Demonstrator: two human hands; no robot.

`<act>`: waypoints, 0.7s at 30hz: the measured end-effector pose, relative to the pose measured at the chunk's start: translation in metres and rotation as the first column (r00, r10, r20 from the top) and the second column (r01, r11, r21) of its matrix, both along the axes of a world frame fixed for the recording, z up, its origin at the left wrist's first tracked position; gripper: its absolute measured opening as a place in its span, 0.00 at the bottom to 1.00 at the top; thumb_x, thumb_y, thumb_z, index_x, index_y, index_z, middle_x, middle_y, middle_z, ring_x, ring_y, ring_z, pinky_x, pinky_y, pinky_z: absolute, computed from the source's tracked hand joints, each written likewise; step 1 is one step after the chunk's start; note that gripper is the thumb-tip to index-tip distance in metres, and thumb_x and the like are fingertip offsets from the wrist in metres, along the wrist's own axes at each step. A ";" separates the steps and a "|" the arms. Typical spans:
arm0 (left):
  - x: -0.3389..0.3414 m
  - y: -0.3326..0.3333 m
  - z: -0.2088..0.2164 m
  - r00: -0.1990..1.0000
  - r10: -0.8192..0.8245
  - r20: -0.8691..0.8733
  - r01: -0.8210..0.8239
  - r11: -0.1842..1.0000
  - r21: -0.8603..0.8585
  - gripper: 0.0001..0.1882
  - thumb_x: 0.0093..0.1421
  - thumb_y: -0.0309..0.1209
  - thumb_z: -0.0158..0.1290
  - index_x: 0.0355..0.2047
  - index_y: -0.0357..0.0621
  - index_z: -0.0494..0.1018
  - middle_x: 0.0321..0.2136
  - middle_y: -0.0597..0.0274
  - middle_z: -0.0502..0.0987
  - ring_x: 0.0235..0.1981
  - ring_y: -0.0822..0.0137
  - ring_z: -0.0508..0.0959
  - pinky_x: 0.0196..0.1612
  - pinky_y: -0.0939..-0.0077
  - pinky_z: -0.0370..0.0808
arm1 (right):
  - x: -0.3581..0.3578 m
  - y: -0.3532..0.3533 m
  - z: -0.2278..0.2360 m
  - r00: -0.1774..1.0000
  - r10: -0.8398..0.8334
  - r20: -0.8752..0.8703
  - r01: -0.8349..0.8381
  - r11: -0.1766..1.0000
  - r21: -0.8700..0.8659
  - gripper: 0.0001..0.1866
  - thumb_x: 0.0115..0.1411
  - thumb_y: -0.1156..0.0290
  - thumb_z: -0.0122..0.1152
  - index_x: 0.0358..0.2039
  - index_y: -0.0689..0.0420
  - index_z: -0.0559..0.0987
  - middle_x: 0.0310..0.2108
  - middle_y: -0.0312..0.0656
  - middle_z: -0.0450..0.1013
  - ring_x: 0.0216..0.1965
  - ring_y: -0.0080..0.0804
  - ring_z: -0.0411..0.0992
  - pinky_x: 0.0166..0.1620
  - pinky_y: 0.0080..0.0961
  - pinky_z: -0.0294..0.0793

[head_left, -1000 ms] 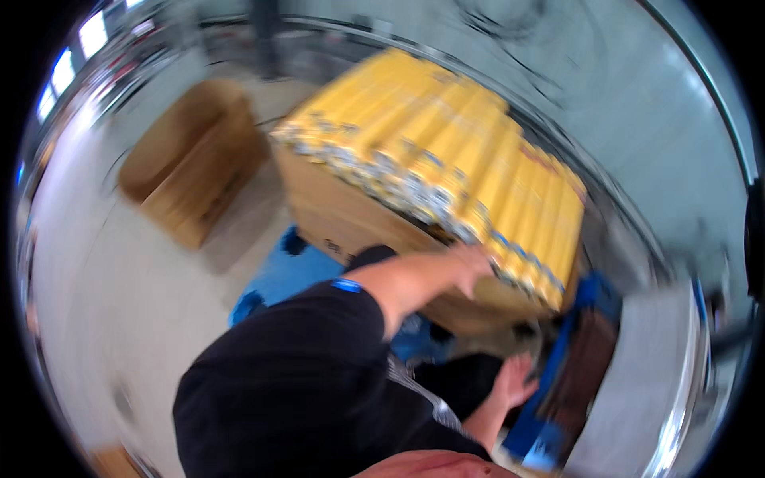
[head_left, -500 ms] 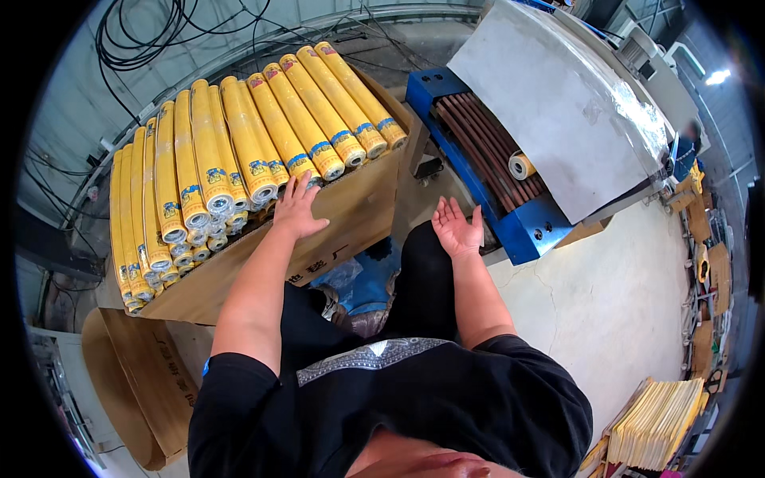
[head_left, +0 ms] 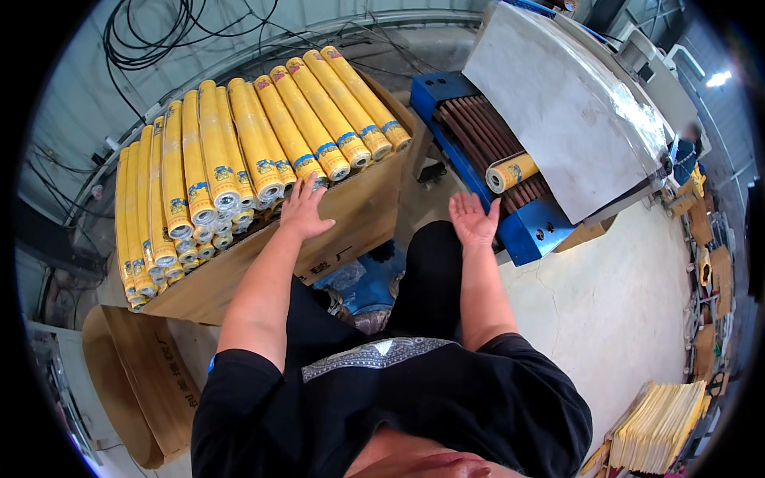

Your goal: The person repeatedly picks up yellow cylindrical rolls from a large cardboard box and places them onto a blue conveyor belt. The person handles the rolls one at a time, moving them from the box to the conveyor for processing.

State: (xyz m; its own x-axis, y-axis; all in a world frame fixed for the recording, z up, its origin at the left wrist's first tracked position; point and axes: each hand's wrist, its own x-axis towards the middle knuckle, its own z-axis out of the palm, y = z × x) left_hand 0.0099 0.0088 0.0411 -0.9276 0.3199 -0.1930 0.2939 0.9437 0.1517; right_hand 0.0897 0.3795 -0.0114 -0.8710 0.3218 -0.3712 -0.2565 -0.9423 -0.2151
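Note:
Many yellow wrapped rolls [head_left: 239, 131] lie stacked side by side in an open cardboard box [head_left: 343, 211]. At the box's near rim, my left hand [head_left: 301, 213] has its fingers spread, the tips by the end of one roll; it holds nothing. To the right, my right hand [head_left: 476, 220] is raised palm up with fingers stretched and nothing in it. Just beyond it, a single yellow roll [head_left: 522, 169] sticks out from under a grey metal cover [head_left: 558, 103], resting on the dark rollers [head_left: 478, 127] of a machine with a blue frame [head_left: 530, 229].
A flattened brown cardboard box [head_left: 147, 374] lies at the lower left. Black cables [head_left: 159, 36] hang by the wall. A pile of yellow-edged flat sheets [head_left: 657, 426] stands at the lower right, and a person [head_left: 685, 155] is far off at the right.
The roll on the machine has come further out from under the cover, toward my right hand. My right hand has shifted slightly right; the left stays at the box rim.

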 end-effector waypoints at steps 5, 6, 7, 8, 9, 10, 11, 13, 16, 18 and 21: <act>0.000 -0.003 -0.003 0.999 -0.008 -0.036 0.007 0.999 -0.033 0.44 0.45 0.54 0.59 0.62 0.59 0.59 0.69 0.68 0.39 0.69 0.57 0.41 0.63 0.51 0.56 | -0.048 0.051 -0.002 0.996 -0.068 -0.058 0.062 0.993 -0.102 0.33 0.54 0.49 0.61 0.52 0.60 0.67 0.50 0.52 0.65 0.53 0.49 0.63 0.56 0.49 0.64; -0.003 0.000 -0.004 1.000 -0.018 -0.026 0.017 0.999 -0.029 0.44 0.45 0.55 0.58 0.62 0.59 0.59 0.69 0.67 0.39 0.69 0.57 0.41 0.62 0.50 0.56 | -0.057 0.068 -0.016 0.996 -0.071 -0.059 0.067 0.996 -0.066 0.31 0.54 0.52 0.62 0.50 0.60 0.68 0.48 0.51 0.67 0.51 0.48 0.65 0.53 0.46 0.67; -0.006 0.002 -0.004 0.999 -0.036 -0.019 0.036 0.999 -0.004 0.44 0.45 0.55 0.58 0.62 0.59 0.58 0.68 0.66 0.39 0.69 0.55 0.42 0.63 0.50 0.55 | -0.065 0.085 -0.027 0.995 -0.075 -0.063 0.073 0.997 -0.029 0.28 0.54 0.54 0.62 0.49 0.60 0.69 0.45 0.50 0.68 0.48 0.46 0.67 0.50 0.43 0.70; -0.006 0.009 -0.001 1.000 -0.019 -0.016 0.020 0.999 0.047 0.43 0.46 0.55 0.58 0.61 0.55 0.60 0.68 0.62 0.41 0.67 0.51 0.46 0.63 0.53 0.54 | -0.069 0.090 -0.036 0.996 -0.084 -0.034 0.086 0.996 0.034 0.26 0.55 0.57 0.62 0.48 0.60 0.69 0.43 0.49 0.70 0.46 0.45 0.69 0.47 0.39 0.73; -0.005 0.009 -0.005 0.999 0.048 -0.005 -0.048 0.996 0.081 0.43 0.47 0.55 0.57 0.60 0.49 0.61 0.68 0.60 0.42 0.67 0.51 0.45 0.65 0.55 0.52 | -0.068 0.066 -0.032 1.000 -0.026 -0.011 0.026 0.997 0.072 0.24 0.55 0.60 0.62 0.48 0.60 0.68 0.42 0.48 0.70 0.44 0.42 0.70 0.43 0.35 0.74; 0.001 0.013 -0.009 0.983 0.094 -0.160 -0.065 0.982 0.174 0.39 0.47 0.53 0.58 0.55 0.43 0.66 0.63 0.55 0.56 0.64 0.51 0.53 0.63 0.57 0.56 | -0.059 0.048 -0.017 1.000 0.026 0.009 -0.027 0.993 0.116 0.22 0.56 0.64 0.62 0.47 0.60 0.68 0.41 0.46 0.71 0.42 0.39 0.71 0.40 0.31 0.76; 0.005 0.028 0.010 0.988 0.074 -0.134 -0.037 0.966 0.256 0.33 0.47 0.50 0.58 0.49 0.42 0.71 0.52 0.52 0.68 0.56 0.52 0.64 0.57 0.59 0.63 | -0.043 0.027 -0.010 0.997 0.064 -0.053 -0.055 0.987 0.148 0.22 0.56 0.64 0.61 0.48 0.60 0.68 0.41 0.46 0.71 0.42 0.39 0.71 0.40 0.30 0.76; 0.026 0.054 0.017 0.997 0.009 -0.081 0.041 0.809 0.587 0.34 0.48 0.48 0.59 0.50 0.38 0.69 0.47 0.48 0.71 0.52 0.52 0.68 0.53 0.60 0.67 | -0.008 -0.032 0.000 0.969 0.185 -0.166 -0.145 0.963 0.229 0.22 0.57 0.66 0.59 0.50 0.59 0.67 0.42 0.44 0.71 0.43 0.37 0.71 0.42 0.30 0.75; 0.053 0.091 0.021 0.948 -0.223 0.228 -0.093 0.492 0.865 0.40 0.47 0.47 0.62 0.53 0.32 0.63 0.46 0.43 0.72 0.49 0.53 0.72 0.49 0.64 0.70 | 0.044 -0.113 0.010 0.886 0.456 -0.077 -0.410 0.851 0.329 0.21 0.59 0.68 0.56 0.53 0.57 0.67 0.46 0.45 0.70 0.47 0.36 0.70 0.46 0.31 0.72; 0.069 0.109 0.000 0.968 -0.142 0.205 -0.099 0.536 0.838 0.44 0.44 0.46 0.66 0.53 0.28 0.61 0.44 0.43 0.73 0.45 0.56 0.74 0.46 0.67 0.71 | 0.078 -0.172 0.036 0.835 0.550 -0.026 -0.470 0.737 0.486 0.21 0.58 0.68 0.57 0.52 0.55 0.67 0.45 0.41 0.70 0.46 0.33 0.70 0.46 0.31 0.71; 0.086 0.079 0.043 0.908 -0.163 0.385 -0.198 0.643 0.740 0.47 0.38 0.42 0.69 0.54 0.30 0.60 0.45 0.44 0.73 0.47 0.56 0.74 0.50 0.69 0.70 | 0.093 -0.180 0.034 0.681 0.729 0.073 -0.558 0.451 0.697 0.28 0.54 0.68 0.61 0.55 0.55 0.64 0.48 0.39 0.68 0.47 0.33 0.69 0.49 0.31 0.70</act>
